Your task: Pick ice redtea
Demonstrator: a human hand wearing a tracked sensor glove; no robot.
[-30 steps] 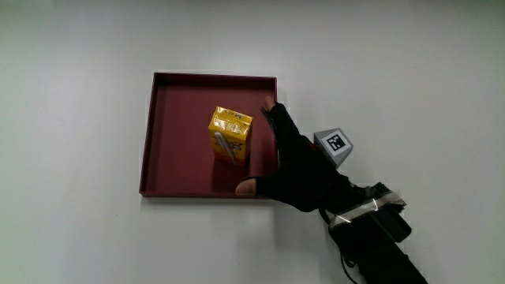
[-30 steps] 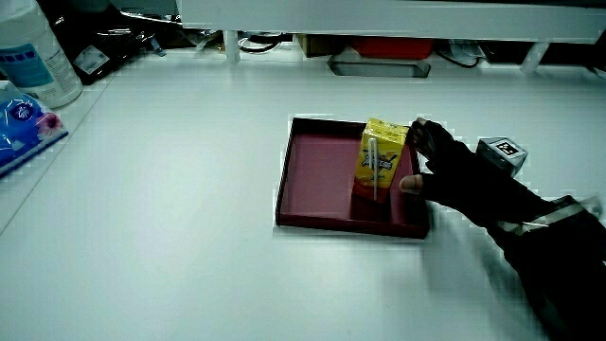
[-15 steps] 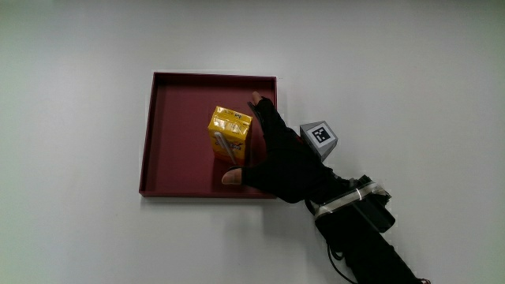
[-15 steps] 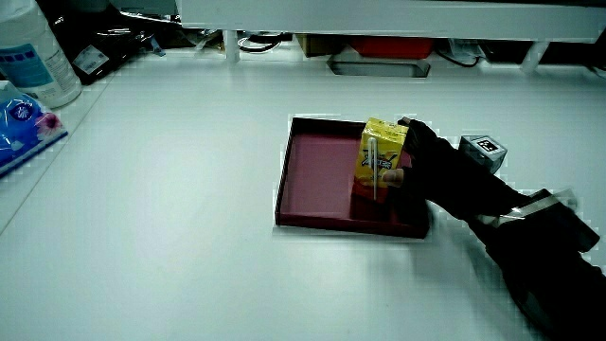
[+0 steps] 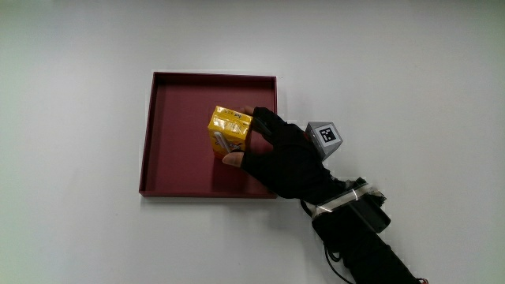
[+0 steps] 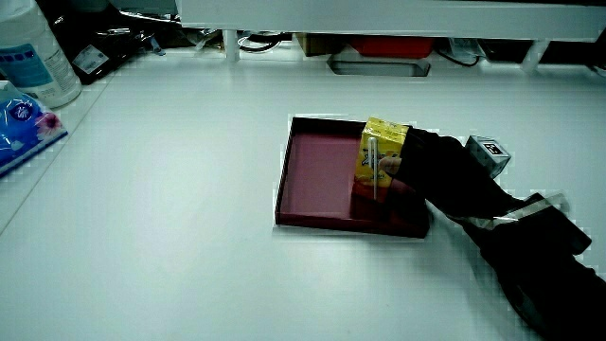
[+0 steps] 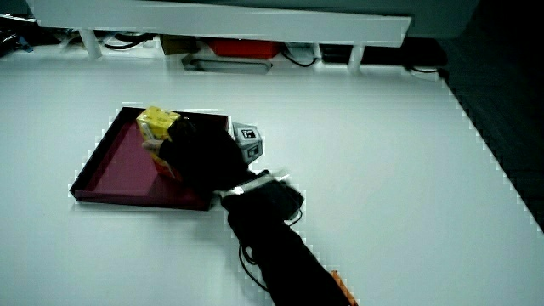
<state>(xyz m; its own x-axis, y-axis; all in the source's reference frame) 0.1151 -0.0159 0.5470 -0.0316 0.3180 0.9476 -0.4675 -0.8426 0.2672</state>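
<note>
A yellow ice redtea carton (image 5: 227,130) stands upright in a dark red tray (image 5: 173,118), close to the tray wall nearest the forearm. The gloved hand (image 5: 241,136) reaches over that wall and closes around the carton, thumb on the side nearer the person and fingers curled over its upper corner. In both side views the carton (image 6: 377,152) (image 7: 153,123) stays upright on the tray (image 6: 317,180) (image 7: 119,166) floor, with the hand (image 6: 402,161) (image 7: 183,140) pressed against it. The patterned cube (image 5: 325,136) rides on the back of the hand.
A large plastic bottle (image 6: 38,57) and a blue packet (image 6: 19,123) stand at the table's edge, away from the tray. A low white partition (image 6: 379,14) runs along the table, with a red box (image 6: 393,45) and cables under it.
The hand moved from the tray wall in over the tray to the carton, and its thumb and fingers closed around it. The carton has not shifted.
</note>
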